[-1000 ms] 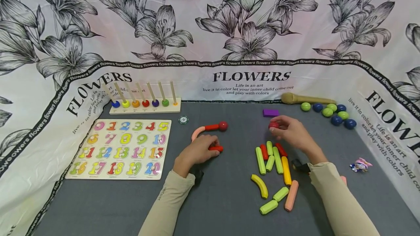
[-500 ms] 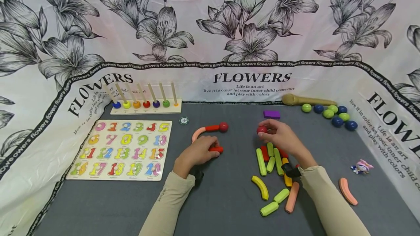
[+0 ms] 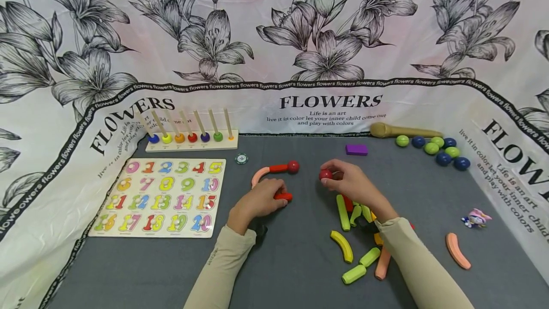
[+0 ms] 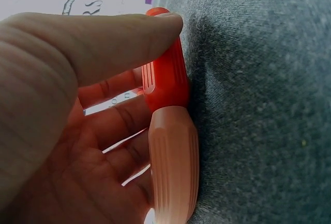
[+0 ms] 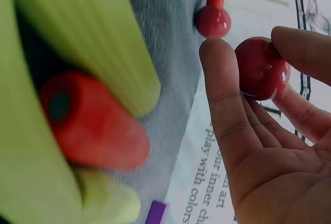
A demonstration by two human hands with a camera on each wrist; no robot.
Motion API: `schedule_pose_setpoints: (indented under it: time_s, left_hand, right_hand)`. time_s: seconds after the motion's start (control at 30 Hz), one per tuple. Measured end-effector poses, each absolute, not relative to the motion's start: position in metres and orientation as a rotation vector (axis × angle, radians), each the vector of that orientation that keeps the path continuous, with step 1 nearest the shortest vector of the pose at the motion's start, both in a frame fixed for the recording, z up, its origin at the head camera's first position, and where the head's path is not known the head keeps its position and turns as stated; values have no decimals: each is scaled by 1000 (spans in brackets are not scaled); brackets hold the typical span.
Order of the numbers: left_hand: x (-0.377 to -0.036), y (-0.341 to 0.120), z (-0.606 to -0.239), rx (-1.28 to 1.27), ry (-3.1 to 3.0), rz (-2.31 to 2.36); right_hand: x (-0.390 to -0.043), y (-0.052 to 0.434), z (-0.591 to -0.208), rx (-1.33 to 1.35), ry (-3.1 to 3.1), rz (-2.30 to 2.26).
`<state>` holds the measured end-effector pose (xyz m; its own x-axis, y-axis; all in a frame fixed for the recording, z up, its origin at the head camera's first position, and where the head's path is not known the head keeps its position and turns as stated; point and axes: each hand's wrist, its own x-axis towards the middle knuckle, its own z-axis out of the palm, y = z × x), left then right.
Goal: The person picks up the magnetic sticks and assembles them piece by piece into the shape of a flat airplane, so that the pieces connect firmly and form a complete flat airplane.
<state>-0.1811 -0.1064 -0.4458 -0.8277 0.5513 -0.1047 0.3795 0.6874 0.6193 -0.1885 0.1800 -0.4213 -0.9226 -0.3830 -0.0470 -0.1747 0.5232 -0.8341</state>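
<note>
In the head view my left hand pinches a short red stick lying on the grey cloth, its thumb across the stick in the left wrist view. End to end with it is a curved pink piece. That piece curves round to a second red stick, which has a red ball at its far end. My right hand holds another glossy red ball between thumb and fingers, above the cloth and right of the joined pieces.
Green sticks, a yellow curved piece and others lie below my right hand. A number board and pegged stand are at left. A purple block, green and blue balls and a small figurine lie right.
My right hand has carried the red ball leftward and a little nearer, away from the purple block. My left hand stays on the red stick.
</note>
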Motion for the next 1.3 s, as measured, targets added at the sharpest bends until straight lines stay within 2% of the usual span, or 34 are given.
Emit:
schedule_pose_setpoints:
  time_s: [0.7, 1.3]
  left_hand:
    - [-181, -106, -447, 753, 2603, 863]
    - [-184, -109, -444, 798, 2592, 873]
  right_hand:
    - [-184, 140, -434, -755, 2583, -1090]
    - [-184, 124, -436, -856, 2525, -1022]
